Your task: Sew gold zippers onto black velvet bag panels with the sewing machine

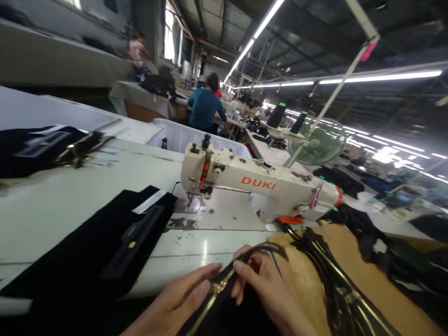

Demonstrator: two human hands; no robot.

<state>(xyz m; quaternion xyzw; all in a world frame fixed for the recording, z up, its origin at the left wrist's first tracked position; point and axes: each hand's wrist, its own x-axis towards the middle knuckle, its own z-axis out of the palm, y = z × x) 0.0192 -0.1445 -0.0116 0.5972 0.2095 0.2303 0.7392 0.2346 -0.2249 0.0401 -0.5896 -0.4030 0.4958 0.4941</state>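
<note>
From where I watch, the nearest things are the two bare hands, low in my view. The right hand [268, 280] is closed, pinching a narrow black strip with a gold metallic line [209, 305] between thumb and curled fingers. The left hand [178, 296] has its thumb and fingers parted just beside the strip; I can't tell whether it grips it. The strip runs slantwise between both hands, in front of the desk [105, 186], which is pale green. To the right I see a bundle of similar black and gold strips [346, 291] lying on a tan sheet [381, 280]. To the left, a black fabric panel [91, 242] lies flat, bearing a pale strip and a dark band with a small gold emblem. Beyond the hands stands a cream sewing machine with orange "DUKI" lettering [231, 172]. Behind it I make out a white bin [171, 133], a round green fan [317, 142] and, farther back, a person in a teal top [205, 109], back turned.
</note>
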